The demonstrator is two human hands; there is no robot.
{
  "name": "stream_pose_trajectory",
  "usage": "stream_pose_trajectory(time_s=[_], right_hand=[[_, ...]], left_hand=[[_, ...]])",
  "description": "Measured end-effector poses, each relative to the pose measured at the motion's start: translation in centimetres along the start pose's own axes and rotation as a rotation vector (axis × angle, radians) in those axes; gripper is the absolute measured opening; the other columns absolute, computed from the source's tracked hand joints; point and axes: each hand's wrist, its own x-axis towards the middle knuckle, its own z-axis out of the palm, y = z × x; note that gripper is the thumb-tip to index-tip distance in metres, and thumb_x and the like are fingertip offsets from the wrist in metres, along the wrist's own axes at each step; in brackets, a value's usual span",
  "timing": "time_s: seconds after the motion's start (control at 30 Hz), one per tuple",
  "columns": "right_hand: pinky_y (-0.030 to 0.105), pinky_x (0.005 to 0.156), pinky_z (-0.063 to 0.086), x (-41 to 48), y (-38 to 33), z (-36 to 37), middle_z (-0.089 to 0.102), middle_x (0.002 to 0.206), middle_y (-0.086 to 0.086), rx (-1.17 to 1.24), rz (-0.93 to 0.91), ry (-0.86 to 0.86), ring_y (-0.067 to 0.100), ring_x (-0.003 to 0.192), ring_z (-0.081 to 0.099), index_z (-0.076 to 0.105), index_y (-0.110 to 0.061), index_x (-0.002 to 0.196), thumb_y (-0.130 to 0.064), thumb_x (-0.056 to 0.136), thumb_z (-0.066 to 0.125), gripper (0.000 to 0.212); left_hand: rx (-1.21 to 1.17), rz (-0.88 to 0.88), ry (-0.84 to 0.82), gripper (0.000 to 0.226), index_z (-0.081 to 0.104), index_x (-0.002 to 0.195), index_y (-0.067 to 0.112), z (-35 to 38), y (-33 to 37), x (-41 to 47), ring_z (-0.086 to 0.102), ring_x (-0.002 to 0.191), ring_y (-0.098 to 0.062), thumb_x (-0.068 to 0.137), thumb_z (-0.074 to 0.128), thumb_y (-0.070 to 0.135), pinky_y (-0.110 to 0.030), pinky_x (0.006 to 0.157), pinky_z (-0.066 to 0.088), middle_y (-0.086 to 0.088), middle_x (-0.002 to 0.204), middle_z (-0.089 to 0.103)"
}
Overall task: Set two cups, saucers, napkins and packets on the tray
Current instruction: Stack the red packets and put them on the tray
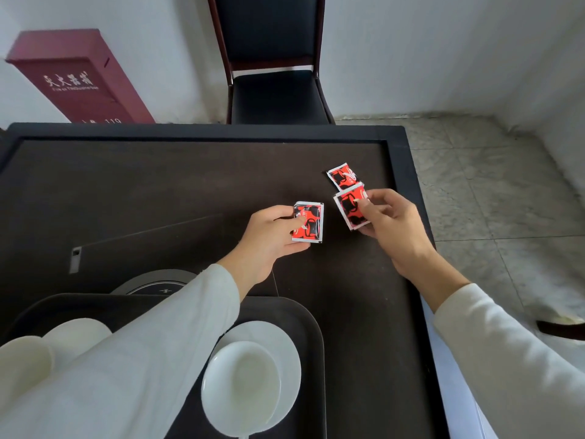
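Note:
My left hand (269, 236) grips a red-and-black packet (311, 224) just above the dark table. My right hand (392, 226) pinches a second red packet (348, 207) by its right edge. A third packet (343, 176) lies flat on the table just beyond it. At the near left sits a dark tray (311, 315). On it a white cup (240, 388) stands on a white saucer (285, 343). Another white saucer or cup (77, 332) shows at the tray's left, partly hidden by my left sleeve.
The dark table (158, 185) has a raised black rim. A round black inset (152, 283) lies behind the tray. A black chair (275, 90) stands past the far edge, and a red box (79, 80) leans on the wall at left. Tiled floor (490, 185) lies to the right.

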Motion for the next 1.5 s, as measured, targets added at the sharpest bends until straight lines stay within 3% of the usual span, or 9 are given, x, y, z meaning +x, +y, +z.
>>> stream_pose_trajectory(time_s=[0.13, 0.23, 0.37, 0.57, 0.7, 0.93, 1.13, 1.37, 1.5], right_hand=[[0.037, 0.075, 0.063, -0.6, -1.6, 0.6, 0.071, 0.11, 0.008, 0.142, 0.01, -0.244, 0.02, 0.099, 0.074, 0.072, -0.016, 0.112, -0.009, 0.104, 0.055, 0.02], [0.031, 0.069, 0.061, -0.7, -2.6, 0.4, 0.069, 0.112, 0.01, -0.017, -0.046, -0.319, 0.018, 0.092, 0.076, 0.068, -0.019, 0.12, -0.004, 0.1, 0.06, 0.026], [0.03, 0.064, 0.059, -0.3, -3.3, 0.4, 0.078, 0.094, 0.0, -0.3, -0.138, -0.236, 0.011, 0.075, 0.075, 0.063, -0.024, 0.111, -0.019, 0.079, 0.087, 0.041], [0.022, 0.062, 0.057, 0.7, -4.2, 1.0, 0.072, 0.083, -0.011, -0.502, -0.245, -0.164, 0.001, 0.068, 0.069, 0.064, -0.031, 0.105, -0.044, 0.058, 0.097, 0.059], [0.013, 0.059, 0.053, 1.4, -4.1, 1.6, 0.071, 0.082, -0.013, -0.504, -0.322, -0.128, 0.001, 0.072, 0.069, 0.067, -0.029, 0.103, -0.046, 0.065, 0.093, 0.049], [0.036, 0.076, 0.063, 4.2, -2.7, 2.1, 0.077, 0.084, -0.006, -0.366, -0.314, 0.032, 0.01, 0.074, 0.074, 0.076, -0.021, 0.1, -0.032, 0.09, 0.075, 0.014], [0.037, 0.096, 0.047, 7.9, -0.8, 1.2, 0.067, 0.12, 0.01, -0.732, -0.114, 0.185, 0.027, 0.117, 0.059, 0.063, -0.01, 0.129, -0.04, 0.091, 0.072, 0.049], [0.036, 0.098, 0.042, 7.9, 0.0, 2.8, 0.051, 0.133, 0.017, -0.759, -0.061, 0.219, 0.032, 0.122, 0.052, 0.057, -0.013, 0.129, -0.05, 0.084, 0.076, 0.062], [0.035, 0.093, 0.047, 7.8, 0.1, 3.3, 0.056, 0.128, 0.011, -0.657, -0.089, 0.244, 0.028, 0.116, 0.055, 0.057, -0.014, 0.126, -0.036, 0.087, 0.076, 0.049]], left_hand=[[-0.031, 0.007, -0.035, 0.021, 0.062, 0.112, 0.02, 0.1, 0.2, 0.2, 0.076, 0.096, -0.027, 0.097, 0.065, 0.006, -0.036, 0.074, 0.065, -0.013, 0.116, 0.07], [-0.013, 0.022, -0.07, 0.023, 0.063, 0.12, 0.014, 0.0, 0.4, 0.3, 0.077, 0.095, -0.026, 0.098, 0.064, 0.008, -0.042, 0.081, 0.064, -0.014, 0.115, 0.072], [0.014, 0.039, -0.118, 0.032, 0.061, 0.13, 0.012, 0.0, 0.9, 0.3, 0.077, 0.094, -0.024, 0.098, 0.065, 0.012, -0.043, 0.083, 0.063, -0.014, 0.113, 0.074], [0.113, 0.085, -0.217, 0.026, 0.067, 0.123, 0.014, -0.1, 1.4, 0.2, 0.076, 0.099, -0.023, 0.097, 0.068, 0.016, -0.039, 0.084, 0.063, -0.012, 0.112, 0.075], [0.043, 0.098, -0.235, 0.027, 0.067, 0.124, 0.012, -0.5, 1.5, 0.6, 0.076, 0.099, -0.023, 0.096, 0.067, 0.011, -0.035, 0.079, 0.063, -0.011, 0.111, 0.076], [0.045, 0.127, -0.209, 0.024, 0.07, 0.106, 0.019, -1.3, 0.7, 1.4, 0.077, 0.095, -0.022, 0.091, 0.071, 0.001, -0.029, 0.073, 0.062, -0.008, 0.104, 0.078], [0.009, 0.101, -0.156, 0.029, 0.067, 0.117, 0.016, -1.6, 0.6, 2.3, 0.076, 0.1, -0.021, 0.091, 0.072, 0.004, -0.033, 0.079, 0.063, -0.011, 0.114, 0.074], [-0.008, 0.088, -0.134, 0.033, 0.066, 0.123, 0.014, -2.0, 0.4, 2.9, 0.075, 0.101, -0.021, 0.091, 0.072, 0.004, -0.032, 0.078, 0.063, -0.01, 0.117, 0.073], [-0.034, 0.069, -0.116, 0.023, 0.069, 0.107, 0.021, -2.4, 0.3, 3.1, 0.077, 0.097, -0.02, 0.091, 0.071, 0.004, -0.033, 0.077, 0.063, -0.009, 0.112, 0.075]])
